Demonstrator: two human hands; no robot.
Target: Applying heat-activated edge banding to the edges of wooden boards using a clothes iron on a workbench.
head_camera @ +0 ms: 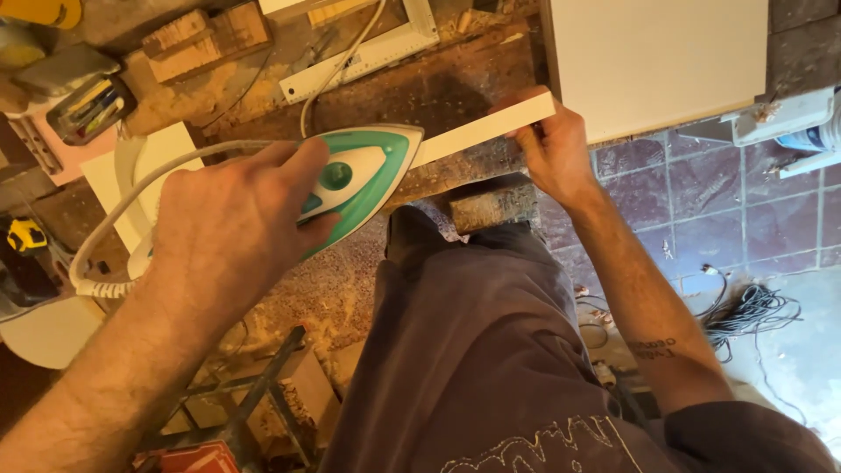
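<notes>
Left hand (pixel 232 232) wrapped around handle of green-and-white clothes iron (pixel 359 180), grip clamped on it, nose pointing right along white strip (pixel 482 131). White cord (pixel 123 219) looping off back of iron toward left edge of desk (pixel 455 88). Iron soleplate sitting on the strip, apparently edge banding pressed onto narrow edge of a board, set on the dusty wooden desk near its front edge. Strip portion under and behind iron hidden, so bond there unconfirmable. To the right, exposed length of strip running to its free end, held by right hand (pixel 556 149); fingers pinched on strip end, grip closed on it, steadying and aligning. Judgement: roughly mid-pass; the length between iron nose and right hand not yet covered, far end last. No trimming visible. Large white panel (pixel 657 61) lying at back right corner, apart from strip. Black cable coil (pixel 745 315) on tiled floor (pixel 701 201) lower right, clear of work.
</notes>
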